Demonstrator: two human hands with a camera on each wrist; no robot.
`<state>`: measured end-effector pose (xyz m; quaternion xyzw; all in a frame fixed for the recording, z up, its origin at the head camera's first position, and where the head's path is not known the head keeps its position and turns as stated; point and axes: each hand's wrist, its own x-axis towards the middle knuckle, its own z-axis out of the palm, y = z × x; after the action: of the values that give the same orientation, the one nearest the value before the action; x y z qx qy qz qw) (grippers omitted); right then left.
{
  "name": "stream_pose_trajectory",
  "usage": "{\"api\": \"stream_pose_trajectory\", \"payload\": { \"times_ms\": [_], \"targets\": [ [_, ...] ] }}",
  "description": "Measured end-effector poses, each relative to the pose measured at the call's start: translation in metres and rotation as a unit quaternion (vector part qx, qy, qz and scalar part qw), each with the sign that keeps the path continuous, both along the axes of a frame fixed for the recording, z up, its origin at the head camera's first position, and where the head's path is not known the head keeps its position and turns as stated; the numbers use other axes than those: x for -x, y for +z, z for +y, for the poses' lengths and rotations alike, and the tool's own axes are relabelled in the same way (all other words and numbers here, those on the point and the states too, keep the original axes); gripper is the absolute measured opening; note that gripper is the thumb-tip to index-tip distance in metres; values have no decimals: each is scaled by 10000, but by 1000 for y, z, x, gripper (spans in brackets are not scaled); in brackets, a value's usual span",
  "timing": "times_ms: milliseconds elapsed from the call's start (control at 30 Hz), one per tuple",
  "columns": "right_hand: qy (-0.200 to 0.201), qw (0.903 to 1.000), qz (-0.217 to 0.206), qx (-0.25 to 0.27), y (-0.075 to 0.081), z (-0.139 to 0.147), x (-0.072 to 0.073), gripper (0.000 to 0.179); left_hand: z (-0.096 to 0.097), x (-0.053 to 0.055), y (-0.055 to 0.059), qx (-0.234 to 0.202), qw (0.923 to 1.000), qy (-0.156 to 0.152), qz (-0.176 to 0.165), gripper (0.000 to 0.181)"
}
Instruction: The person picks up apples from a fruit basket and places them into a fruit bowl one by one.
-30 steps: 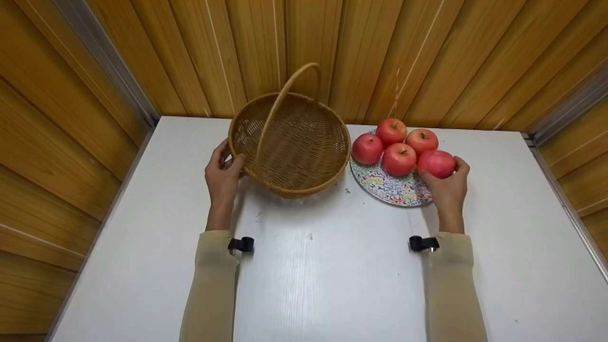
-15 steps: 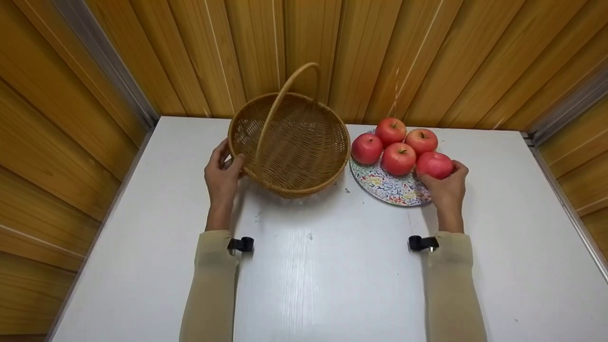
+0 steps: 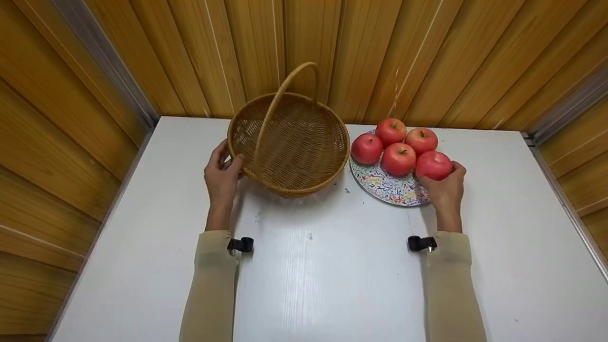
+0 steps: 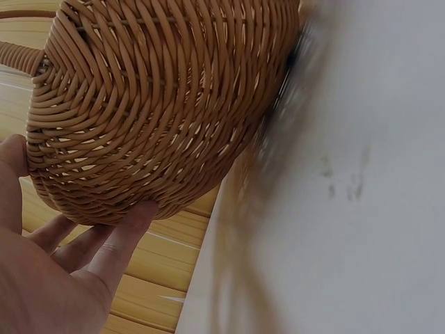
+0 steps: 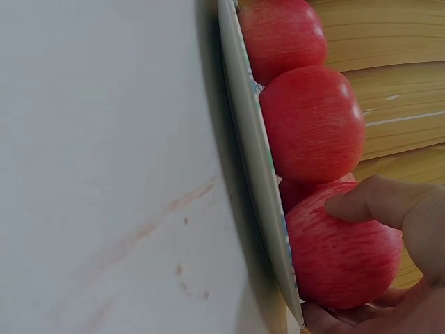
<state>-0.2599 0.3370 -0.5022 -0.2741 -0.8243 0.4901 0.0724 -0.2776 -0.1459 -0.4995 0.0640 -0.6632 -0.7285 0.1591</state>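
Observation:
A round wicker basket (image 3: 304, 142) with a tall arched handle stands at the back of the table, nothing inside it. My left hand (image 3: 223, 175) holds its left side, thumb at the rim; in the left wrist view the fingers (image 4: 128, 233) lie against the woven wall. To the right, a speckled plate (image 3: 389, 190) bears several red apples (image 3: 399, 159). My right hand (image 3: 446, 192) grips the apple (image 3: 434, 165) at the plate's right edge. In the right wrist view the thumb and fingers curl round that apple (image 5: 344, 250), which sits at the plate's rim.
The white table (image 3: 323, 266) backs onto a wood-look panel wall (image 3: 380, 57), close behind basket and plate. More panels stand at left and right. Small dark marks (image 3: 309, 236) dot the tabletop.
My right hand has shifted slightly left with the apple, which now sits a little closer to the other apples. The left hand and basket have barely moved.

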Motion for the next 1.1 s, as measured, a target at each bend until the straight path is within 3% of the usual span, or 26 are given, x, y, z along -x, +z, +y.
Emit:
{"api": "stream_pose_trajectory", "payload": {
  "times_ms": [533, 1100],
  "targets": [
    [82, 9999, 95, -37, 3, -3, 1, 107, 0, -2, 0, -45, 9997, 82, -215, 52],
    [-87, 9983, 557, -122, 5, -9, 0, 101, 0, -2, -1, -39, 9997, 49, -252, 55]
  ]
}}
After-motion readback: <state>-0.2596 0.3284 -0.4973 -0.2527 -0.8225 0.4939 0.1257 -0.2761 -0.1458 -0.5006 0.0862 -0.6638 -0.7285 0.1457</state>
